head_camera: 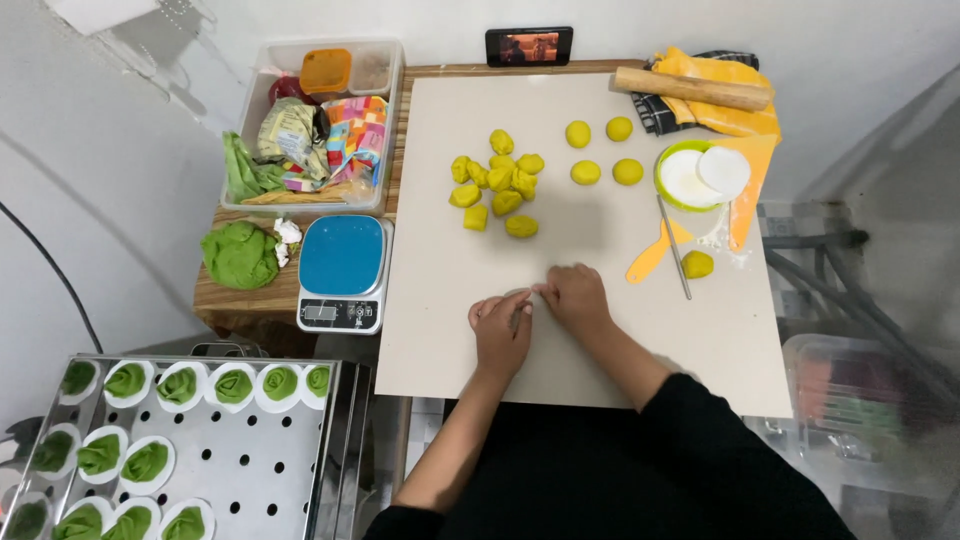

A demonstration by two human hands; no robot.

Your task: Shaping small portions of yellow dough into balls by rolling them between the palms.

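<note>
My left hand [500, 330] and my right hand [573, 296] meet at the near middle of a beige mat [440, 280]. Their fingertips pinch a small pale thing between them; I cannot make out what it is. Farther back on the mat lies a pile of several yellow dough pieces [496, 182]. Several round yellow dough balls [600, 150] sit behind it to the right. One more yellow dough ball [697, 264] lies at the right, beside an orange scraper [650, 258] and a thin metal stick [675, 248].
A green bowl of white flour [690, 180], a wooden rolling pin [692, 88] on an orange cloth, a phone [529, 45], a blue kitchen scale [341, 272], a green dough lump [240, 254], a plastic tub of packets [315, 125]. A perforated steel tray [250, 470] holds green dough shapes on white paper rounds.
</note>
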